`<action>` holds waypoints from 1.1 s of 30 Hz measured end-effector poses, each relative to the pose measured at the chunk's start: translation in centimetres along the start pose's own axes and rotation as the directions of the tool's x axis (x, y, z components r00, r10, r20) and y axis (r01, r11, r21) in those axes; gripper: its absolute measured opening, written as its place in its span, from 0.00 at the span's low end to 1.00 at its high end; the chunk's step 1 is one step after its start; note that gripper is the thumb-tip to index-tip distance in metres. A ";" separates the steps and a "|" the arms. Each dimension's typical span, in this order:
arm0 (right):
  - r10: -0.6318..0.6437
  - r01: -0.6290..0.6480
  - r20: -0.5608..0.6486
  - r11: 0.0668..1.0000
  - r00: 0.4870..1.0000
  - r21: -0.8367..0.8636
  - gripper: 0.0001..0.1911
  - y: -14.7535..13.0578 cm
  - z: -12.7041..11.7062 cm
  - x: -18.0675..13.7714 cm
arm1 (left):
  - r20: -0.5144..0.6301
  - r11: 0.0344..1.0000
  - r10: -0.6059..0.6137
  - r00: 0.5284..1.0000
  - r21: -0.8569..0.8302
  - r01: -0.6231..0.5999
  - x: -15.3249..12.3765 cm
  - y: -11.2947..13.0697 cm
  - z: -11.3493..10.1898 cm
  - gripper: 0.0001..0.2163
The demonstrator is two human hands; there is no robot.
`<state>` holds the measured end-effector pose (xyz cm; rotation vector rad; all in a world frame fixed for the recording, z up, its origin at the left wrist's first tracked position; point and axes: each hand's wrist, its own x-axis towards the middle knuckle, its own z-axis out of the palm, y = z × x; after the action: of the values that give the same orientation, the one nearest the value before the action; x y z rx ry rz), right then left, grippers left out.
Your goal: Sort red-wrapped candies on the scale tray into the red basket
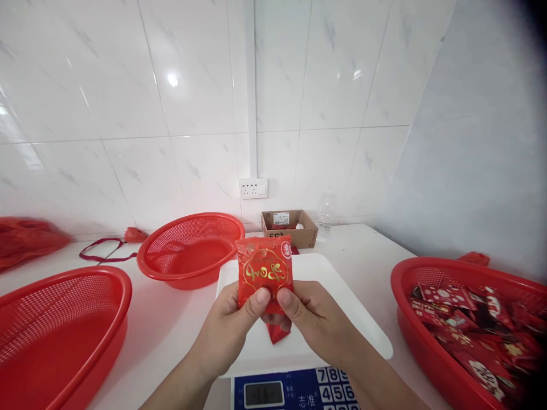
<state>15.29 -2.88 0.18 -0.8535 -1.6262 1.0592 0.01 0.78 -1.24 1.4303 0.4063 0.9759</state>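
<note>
A small red packet point(265, 267) with gold lettering is held upright in front of me. My left hand point(233, 319) grips its lower left side, thumb pressed on the front. On the lower right, my right hand point(314, 316) closes on the same packet, its thumb close to the other one. Below the hands, the tip of another red wrapper point(277, 334) shows; whether it is held or lies on the pan I cannot tell. Beneath is the white pan point(342, 296) of a scale. Its blue panel point(294, 393) carries number keys and a display whose digits are unclear.
A red basket point(401, 285) full of red packets stands at right. Two more red baskets, one at near left point(122, 296) and one farther back point(205, 279), are on the white table. By the wall are a cardboard box point(294, 238), a clear bottle point(325, 213) and a red bag point(25, 239).
</note>
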 end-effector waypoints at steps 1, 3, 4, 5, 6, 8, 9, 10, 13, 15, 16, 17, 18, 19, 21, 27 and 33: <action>-0.005 0.005 0.008 1.000 1.000 -0.001 0.27 0.0 0.0 0.0 | -0.006 1.000 0.004 1.000 -0.018 -0.004 0.0 0.0 0.0 0.16; -0.008 0.008 0.008 1.000 1.000 0.000 0.26 0.0 0.0 0.0 | -0.015 0.999 0.008 1.000 -0.044 -0.009 0.1 -0.1 0.1 0.15; -0.006 0.006 0.004 1.000 1.000 0.002 0.26 0.0 0.0 0.0 | -0.018 0.999 0.008 1.000 -0.052 -0.009 0.1 -0.1 0.1 0.15; -0.005 0.005 -0.001 1.000 1.000 0.006 0.25 -0.1 0.1 0.0 | -0.019 0.998 0.007 1.000 -0.054 -0.008 0.1 -0.1 0.1 0.15; -0.005 0.005 -0.003 1.000 1.000 0.010 0.25 -0.1 0.1 0.0 | -0.017 0.998 0.008 1.000 -0.055 -0.009 0.2 -0.1 0.1 0.16; -0.012 0.012 0.001 1.000 1.000 0.014 0.24 -0.2 0.2 0.1 | -0.019 0.999 0.011 1.000 -0.036 -0.012 0.2 -0.1 0.1 0.16; -0.015 0.015 0.002 1.000 1.000 0.013 0.24 -0.2 0.2 0.1 | -0.018 1.000 0.014 1.000 -0.009 -0.014 0.2 -0.1 0.1 0.16; -0.015 0.015 -0.001 1.000 1.000 0.006 0.25 -0.2 0.2 0.1 | -0.020 0.999 0.018 1.000 0.028 -0.017 0.2 0.0 0.2 0.17; 0.002 -0.004 -0.028 0.999 1.000 -0.046 0.26 -0.2 0.1 0.1 | -0.063 0.991 0.044 0.997 0.127 -0.036 0.1 0.2 0.5 0.16; 0.021 -0.024 -0.036 0.997 0.999 -0.077 0.26 -0.3 0.1 0.1 | -0.131 0.990 0.052 0.990 0.137 -0.034 0.0 0.4 0.7 0.16; 0.031 -0.033 -0.028 0.996 0.999 -0.086 0.26 -0.2 0.1 0.1 | -0.163 0.991 0.053 0.985 0.133 -0.032 0.0 0.6 0.7 0.17; 0.032 -0.034 -0.020 0.995 0.999 -0.097 0.26 -0.2 0.0 0.2 | -0.185 0.990 0.055 0.981 0.135 -0.030 0.0 0.7 0.7 0.16; 0.026 -0.028 -0.018 0.994 1.000 -0.110 0.25 -0.1 0.0 0.2 | -0.197 0.989 0.058 0.979 0.143 -0.030 0.0 0.8 0.6 0.16; 0.015 -0.018 -0.027 0.993 1.000 -0.121 0.24 -0.1 0.0 0.2 | -0.195 0.987 0.059 0.979 0.156 -0.029 0.1 1.0 0.5 0.15; -0.001 -0.010 -0.082 0.991 0.997 -0.137 0.22 0.1 -0.1 0.3 | -0.168 0.984 0.049 0.985 0.179 -0.019 0.1 1.2 0.2 0.14; -0.098 0.054 -0.223 0.979 0.970 -0.199 0.19 0.3 0.1 0.3 | -0.160 0.983 -0.002 0.987 0.182 0.031 0.2 1.3 0.3 0.14; -0.095 0.055 -0.268 0.987 0.959 -0.153 0.20 0.3 0.1 0.3 | -0.177 0.999 0.023 0.984 0.040 -0.016 0.2 0.9 1.2 0.13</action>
<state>15.12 -2.49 0.05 -0.9798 -1.4989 0.7393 0.78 0.02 -0.17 1.3885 0.5455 1.1212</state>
